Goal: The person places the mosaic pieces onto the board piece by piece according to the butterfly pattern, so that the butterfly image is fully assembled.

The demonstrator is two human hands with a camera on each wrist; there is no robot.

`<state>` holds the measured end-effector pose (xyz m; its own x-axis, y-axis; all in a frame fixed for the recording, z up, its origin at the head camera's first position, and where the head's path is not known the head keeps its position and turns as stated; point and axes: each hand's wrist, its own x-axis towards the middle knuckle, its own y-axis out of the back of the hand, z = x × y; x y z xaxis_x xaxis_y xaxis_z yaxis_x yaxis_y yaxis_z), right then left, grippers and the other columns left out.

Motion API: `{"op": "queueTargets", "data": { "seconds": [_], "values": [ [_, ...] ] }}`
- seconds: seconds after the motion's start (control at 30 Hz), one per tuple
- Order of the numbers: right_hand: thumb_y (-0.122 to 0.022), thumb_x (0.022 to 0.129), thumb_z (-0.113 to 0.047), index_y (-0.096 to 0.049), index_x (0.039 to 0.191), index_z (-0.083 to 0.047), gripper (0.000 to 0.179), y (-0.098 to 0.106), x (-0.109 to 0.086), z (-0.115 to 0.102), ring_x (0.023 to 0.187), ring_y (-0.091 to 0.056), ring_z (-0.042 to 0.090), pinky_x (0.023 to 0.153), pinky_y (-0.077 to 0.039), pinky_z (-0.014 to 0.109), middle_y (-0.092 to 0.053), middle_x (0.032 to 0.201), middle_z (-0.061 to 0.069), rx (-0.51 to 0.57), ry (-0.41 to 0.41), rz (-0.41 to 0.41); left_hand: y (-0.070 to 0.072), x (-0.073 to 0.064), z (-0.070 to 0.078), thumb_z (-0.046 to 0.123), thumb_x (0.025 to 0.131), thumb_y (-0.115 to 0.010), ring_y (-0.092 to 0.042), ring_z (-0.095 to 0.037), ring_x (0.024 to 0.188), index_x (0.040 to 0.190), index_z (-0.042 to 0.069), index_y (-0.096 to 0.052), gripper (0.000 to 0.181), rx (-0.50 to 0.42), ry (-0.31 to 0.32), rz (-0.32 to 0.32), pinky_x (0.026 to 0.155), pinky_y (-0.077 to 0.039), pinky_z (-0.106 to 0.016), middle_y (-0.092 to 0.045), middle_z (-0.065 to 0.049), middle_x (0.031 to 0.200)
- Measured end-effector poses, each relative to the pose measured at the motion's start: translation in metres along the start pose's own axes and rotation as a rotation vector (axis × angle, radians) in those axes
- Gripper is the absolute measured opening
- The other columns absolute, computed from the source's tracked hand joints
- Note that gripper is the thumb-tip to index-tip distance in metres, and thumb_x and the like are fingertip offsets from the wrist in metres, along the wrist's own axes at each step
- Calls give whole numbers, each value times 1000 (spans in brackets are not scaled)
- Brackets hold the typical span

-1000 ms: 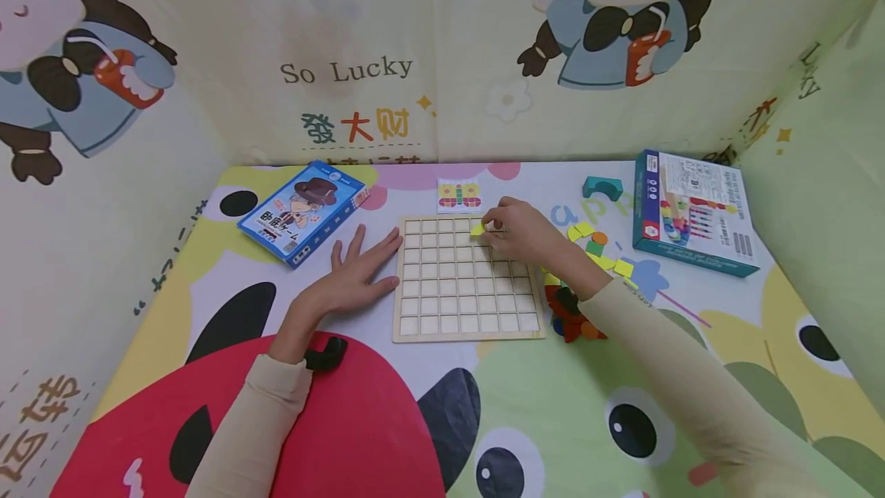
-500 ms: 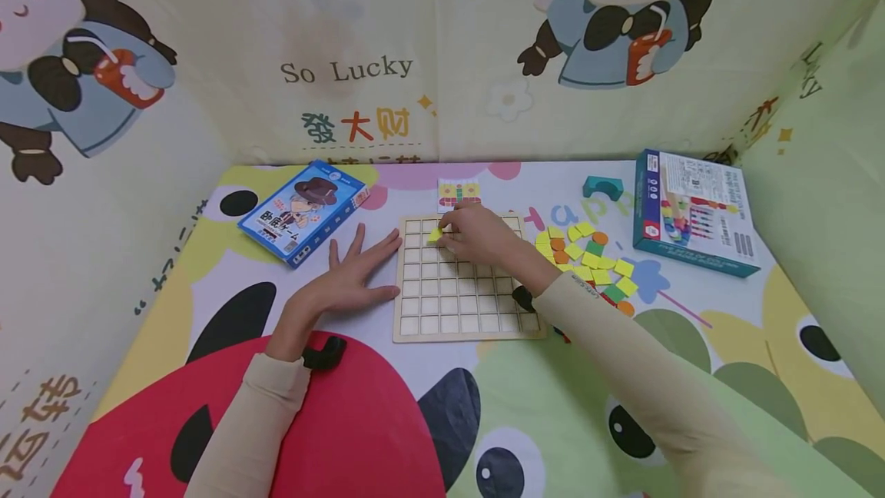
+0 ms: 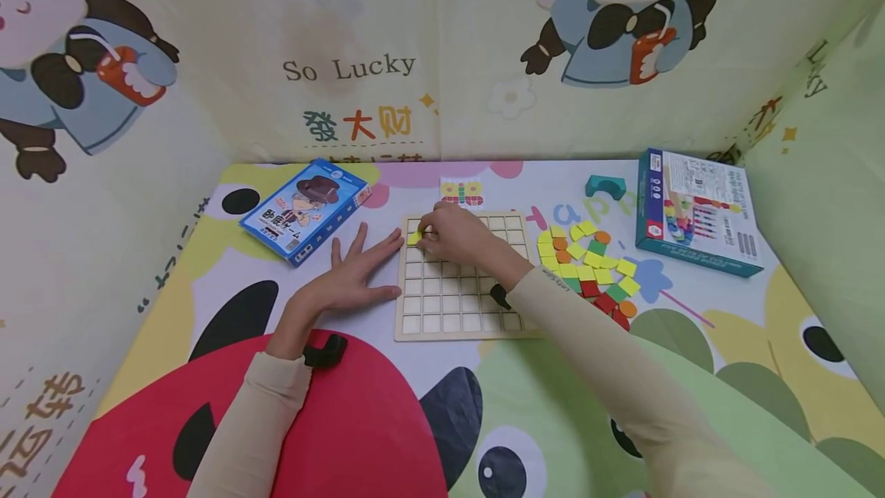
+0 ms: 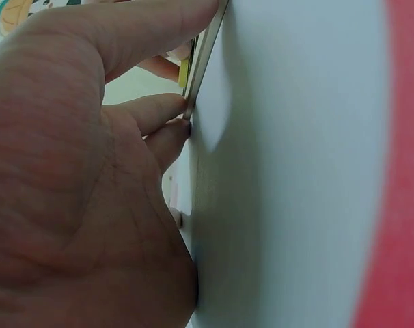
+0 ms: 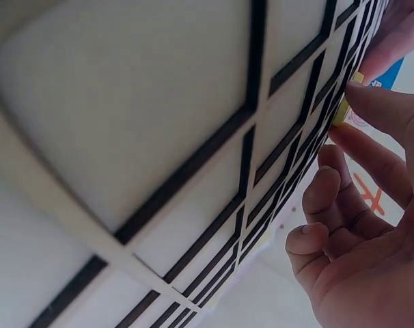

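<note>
Yellow square tile (image 3: 414,238) pinched in right hand (image 3: 456,235), at left edge of pale wooden grid board (image 3: 452,323), near its far-left corner. Left hand (image 3: 349,279) spread wide, touching the board's left edge.

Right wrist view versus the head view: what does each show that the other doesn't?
Only the right wrist view shows the palm side of the right hand. Only the head view shows the loose tiles, the teal arch block and the teal box.
Both show the gridded board, the yellow tile pinched by that hand, the left hand and the blue box, the last two only partly at the wrist.
</note>
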<state>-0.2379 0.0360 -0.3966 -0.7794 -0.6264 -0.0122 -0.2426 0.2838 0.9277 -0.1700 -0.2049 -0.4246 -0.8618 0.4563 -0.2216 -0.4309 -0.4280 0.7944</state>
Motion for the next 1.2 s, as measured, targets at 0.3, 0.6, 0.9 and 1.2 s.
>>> {"op": "queueTargets", "data": {
  "seconds": [0.3,0.6,0.9,1.2],
  "values": [
    [-74,100,-30,-79,123,-10,31,1,-2,1,93,-58,19,85,-54,34,-71,105,7,9,-18,-6,-2,3,2,54,92,-71,22,-44,164,171,28,-22,96,5,0,3,119,25,-78,-12,-2,182],
    [-73,101,-27,-80,123,-11,29,-1,-2,3,92,-58,19,79,-51,32,-76,99,5,-9,1,0,-2,1,2,54,92,-71,22,-42,165,171,30,-22,95,5,2,5,120,25,-77,-13,0,181],
    [-71,101,-24,-78,125,-8,29,5,-7,10,95,-67,19,87,-58,35,-80,107,6,62,-17,-11,-3,0,0,55,93,-71,22,-41,165,171,31,-21,95,5,7,8,120,24,-77,-12,2,182],
    [-71,101,-23,-78,123,-5,29,31,-36,38,95,-68,27,88,-58,43,-75,102,11,97,-47,20,-3,0,-1,55,93,-70,22,-40,165,171,30,-21,95,10,0,12,120,25,-77,-11,2,182]
  ]
}}
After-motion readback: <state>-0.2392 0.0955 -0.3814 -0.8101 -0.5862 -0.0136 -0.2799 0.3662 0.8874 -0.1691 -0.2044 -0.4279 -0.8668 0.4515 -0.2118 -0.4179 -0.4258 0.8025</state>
